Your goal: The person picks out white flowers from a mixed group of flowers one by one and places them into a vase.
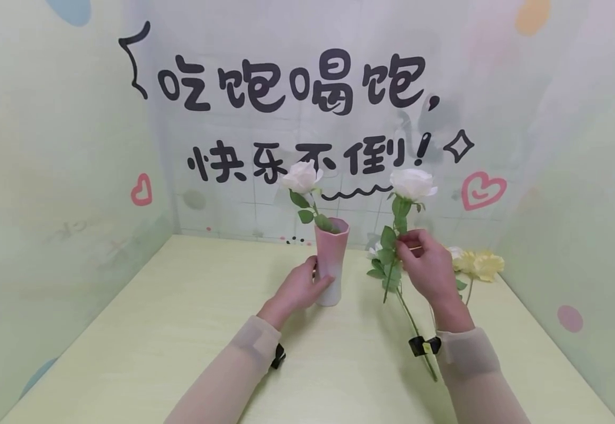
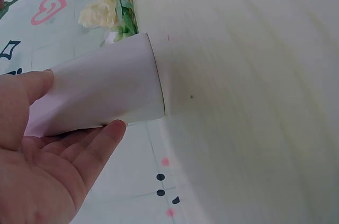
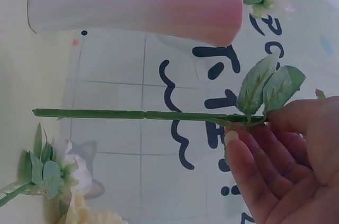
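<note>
A tall vase [image 1: 331, 259], pink at the top and fading to white below, stands upright on the table with one white rose [image 1: 303, 178] in it. My left hand [image 1: 299, 287] grips the vase around its lower half, thumb on one side and fingers on the other. To the right, my right hand [image 1: 428, 268] pinches the green stem [image 3: 127, 114] of a second white rose [image 1: 413, 184] just below its leaves. This rose is held upright, bloom at the top, its cut stem end hanging free above the table in the right wrist view.
Behind and beside the right hand lie more flowers on the table: a yellow flower [image 1: 479, 265] and a white one [image 1: 375, 252], whose long stem runs toward the front. A printed backdrop [image 1: 265, 206] rises at the table's [image 1: 143, 330] back edge, with side walls left and right.
</note>
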`<state>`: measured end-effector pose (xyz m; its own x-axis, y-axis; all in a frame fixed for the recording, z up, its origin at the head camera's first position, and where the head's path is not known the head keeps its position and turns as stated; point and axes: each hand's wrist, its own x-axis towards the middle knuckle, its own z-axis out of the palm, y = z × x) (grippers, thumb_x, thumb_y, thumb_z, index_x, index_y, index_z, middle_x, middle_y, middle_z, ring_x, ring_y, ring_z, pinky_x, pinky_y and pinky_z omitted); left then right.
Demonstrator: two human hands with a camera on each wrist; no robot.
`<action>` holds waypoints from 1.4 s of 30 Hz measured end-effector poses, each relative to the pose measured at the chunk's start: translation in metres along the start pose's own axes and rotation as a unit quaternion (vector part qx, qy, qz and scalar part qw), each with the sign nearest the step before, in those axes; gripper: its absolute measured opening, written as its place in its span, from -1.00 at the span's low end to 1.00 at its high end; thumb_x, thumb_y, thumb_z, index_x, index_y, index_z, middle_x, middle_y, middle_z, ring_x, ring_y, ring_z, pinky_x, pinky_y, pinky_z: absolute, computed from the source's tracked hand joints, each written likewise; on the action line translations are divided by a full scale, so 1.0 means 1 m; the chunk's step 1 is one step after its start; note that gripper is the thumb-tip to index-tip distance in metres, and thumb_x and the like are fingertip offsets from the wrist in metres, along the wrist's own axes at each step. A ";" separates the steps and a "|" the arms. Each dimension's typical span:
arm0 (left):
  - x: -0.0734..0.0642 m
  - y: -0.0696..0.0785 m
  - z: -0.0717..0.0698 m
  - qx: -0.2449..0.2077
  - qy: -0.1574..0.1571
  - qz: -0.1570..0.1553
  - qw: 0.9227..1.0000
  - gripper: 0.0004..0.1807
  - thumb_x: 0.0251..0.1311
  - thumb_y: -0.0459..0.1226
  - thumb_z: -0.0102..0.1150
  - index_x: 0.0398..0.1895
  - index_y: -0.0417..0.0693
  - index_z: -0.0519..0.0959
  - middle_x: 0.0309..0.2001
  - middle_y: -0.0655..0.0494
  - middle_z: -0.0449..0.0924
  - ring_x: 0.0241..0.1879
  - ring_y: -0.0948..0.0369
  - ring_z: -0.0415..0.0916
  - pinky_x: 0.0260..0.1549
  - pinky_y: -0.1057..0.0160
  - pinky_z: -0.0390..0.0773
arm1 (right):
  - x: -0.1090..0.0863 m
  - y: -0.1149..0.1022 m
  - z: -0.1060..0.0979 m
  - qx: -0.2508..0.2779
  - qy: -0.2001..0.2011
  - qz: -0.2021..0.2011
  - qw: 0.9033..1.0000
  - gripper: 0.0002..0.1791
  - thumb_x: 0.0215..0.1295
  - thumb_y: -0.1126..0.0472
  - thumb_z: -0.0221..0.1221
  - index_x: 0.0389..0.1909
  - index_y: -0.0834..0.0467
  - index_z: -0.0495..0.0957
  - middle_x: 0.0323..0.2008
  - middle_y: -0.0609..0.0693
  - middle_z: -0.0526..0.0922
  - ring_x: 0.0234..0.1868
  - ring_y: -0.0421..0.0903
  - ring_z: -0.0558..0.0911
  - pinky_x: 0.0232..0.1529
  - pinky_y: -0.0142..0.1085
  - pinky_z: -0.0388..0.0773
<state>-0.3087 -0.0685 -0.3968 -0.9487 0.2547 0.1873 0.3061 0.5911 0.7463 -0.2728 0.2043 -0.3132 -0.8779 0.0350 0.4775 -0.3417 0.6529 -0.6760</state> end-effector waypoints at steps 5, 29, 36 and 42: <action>-0.001 0.000 0.000 -0.001 0.000 0.000 1.000 -0.25 0.63 -0.05 0.19 0.65 -0.33 0.25 0.54 -0.31 0.48 0.50 -0.19 0.52 0.51 -0.16 0.54 | 0.004 -0.008 -0.004 0.013 0.026 -0.020 0.999 -0.75 0.61 0.17 0.22 0.07 0.28 0.67 -0.01 0.25 0.82 -0.10 0.12 0.82 -0.31 -0.53 0.65; 0.001 -0.001 0.001 0.003 -0.003 -0.002 1.000 -0.26 0.63 -0.06 0.18 0.64 -0.32 0.26 0.54 -0.30 0.48 0.50 -0.18 0.53 0.50 -0.15 0.55 | 0.028 -0.072 -0.022 0.221 0.180 -0.198 0.938 -0.79 0.56 0.44 0.22 0.06 0.51 0.55 -0.18 -0.41 0.78 -0.20 -0.41 0.85 -0.28 -0.45 0.80; -0.001 -0.001 0.000 0.000 -0.001 0.008 1.000 -0.27 0.62 -0.08 0.19 0.62 -0.36 0.28 0.52 -0.33 0.49 0.48 -0.20 0.54 0.49 -0.17 0.56 | 0.028 -0.077 -0.004 0.230 0.149 -0.173 0.946 -0.80 0.58 0.39 0.24 0.09 0.42 0.57 -0.14 -0.03 0.87 -0.19 -0.41 0.85 -0.26 -0.42 0.82; -0.001 -0.001 0.000 0.006 -0.002 0.005 1.000 -0.26 0.62 -0.07 0.18 0.62 -0.35 0.27 0.52 -0.33 0.49 0.48 -0.20 0.54 0.48 -0.18 0.56 | 0.031 -0.078 0.015 0.191 0.115 -0.151 0.963 -0.81 0.60 0.31 0.26 0.10 0.30 0.61 -0.02 0.24 0.84 -0.20 -0.36 0.84 -0.26 -0.44 0.81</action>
<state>-0.3081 -0.0691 -0.3976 -0.9454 0.2629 0.1927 0.3164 0.5977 0.7367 -0.2782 0.1430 -0.2542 -0.6366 0.0820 0.7668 -0.7071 0.3346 -0.6229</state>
